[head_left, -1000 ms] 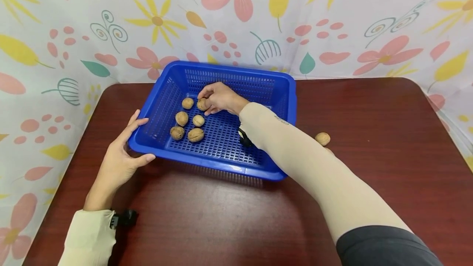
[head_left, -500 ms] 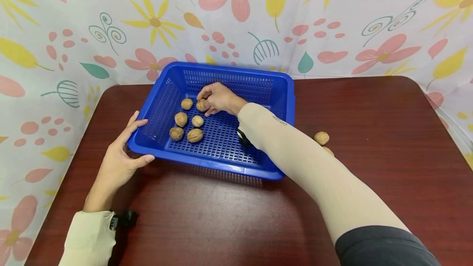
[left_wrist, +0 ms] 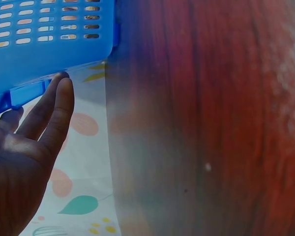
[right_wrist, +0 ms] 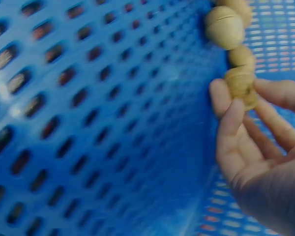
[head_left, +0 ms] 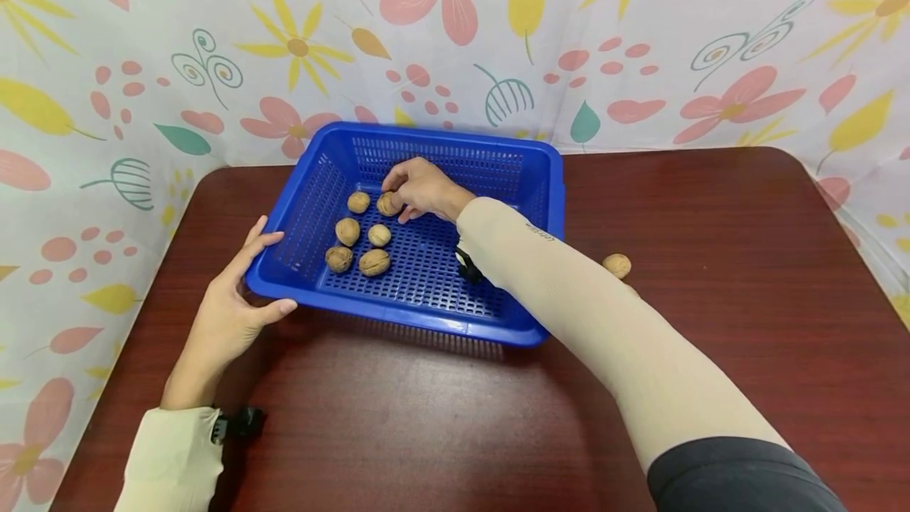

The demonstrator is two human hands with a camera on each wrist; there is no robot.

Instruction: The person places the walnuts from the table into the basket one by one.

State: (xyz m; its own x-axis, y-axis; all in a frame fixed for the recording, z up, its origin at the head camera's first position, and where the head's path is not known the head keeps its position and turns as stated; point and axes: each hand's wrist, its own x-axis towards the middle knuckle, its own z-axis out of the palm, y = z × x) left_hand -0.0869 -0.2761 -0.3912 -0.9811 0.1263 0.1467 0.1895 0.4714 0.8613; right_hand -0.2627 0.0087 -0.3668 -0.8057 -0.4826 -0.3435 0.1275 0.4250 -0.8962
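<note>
My right hand [head_left: 426, 186] reaches into a blue plastic basket [head_left: 412, 321] and pinches a walnut [head_left: 387, 204] between thumb and fingers, low over the perforated floor. In the right wrist view, that same walnut [right_wrist: 240, 84] shows between the fingertips, close to other walnuts. Several more walnuts [head_left: 374, 263] lie on the left part of the floor, roughly in two columns. At the basket's near left corner, my left hand [head_left: 227, 314] rests on the rim with fingers and thumb spread and fairly straight. Its fingertips touch the basket's outer side in the left wrist view.
A walnut [head_left: 617, 265] lies on the dark red-brown table [head_left: 746, 275] to the right of the basket. Part of another peeks out beside the right sleeve [head_left: 569, 283], which hides what is behind it. A flower-patterned cloth [head_left: 455, 62] hangs at the back and left.
The head view shifts slightly. Both hands stay almost in place, with the right hand still holding the walnut low in the basket.
</note>
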